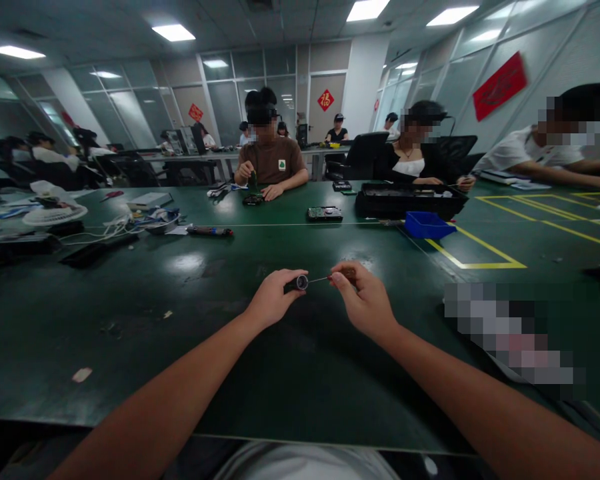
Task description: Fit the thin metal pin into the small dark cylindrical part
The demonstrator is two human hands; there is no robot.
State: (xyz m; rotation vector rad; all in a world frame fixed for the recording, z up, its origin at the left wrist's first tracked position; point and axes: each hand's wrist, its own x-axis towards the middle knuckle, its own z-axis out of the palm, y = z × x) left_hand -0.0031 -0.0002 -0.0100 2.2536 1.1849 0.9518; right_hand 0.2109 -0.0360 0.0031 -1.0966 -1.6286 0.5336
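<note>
My left hand [276, 293] is closed around a small dark cylindrical part [301, 283] with a pale ring at its round end, which faces me. In my right hand [361, 293] is a screwdriver [349, 273] with a brownish handle, its thin metal shaft pointing left. The shaft's tip is at or very near the part's round end; whether it touches I cannot tell. Both hands are close together above the middle of the green table [220, 373]. The fingers hide most of the dark part.
A pen-like tool [210, 231], a circuit board [325, 213], a blue bin [429, 225] and a black tray [410, 200] lie beyond my hands. Cables and a white fan part [55, 213] are at left. A blurred object [510, 337] lies right. Co-workers sit opposite.
</note>
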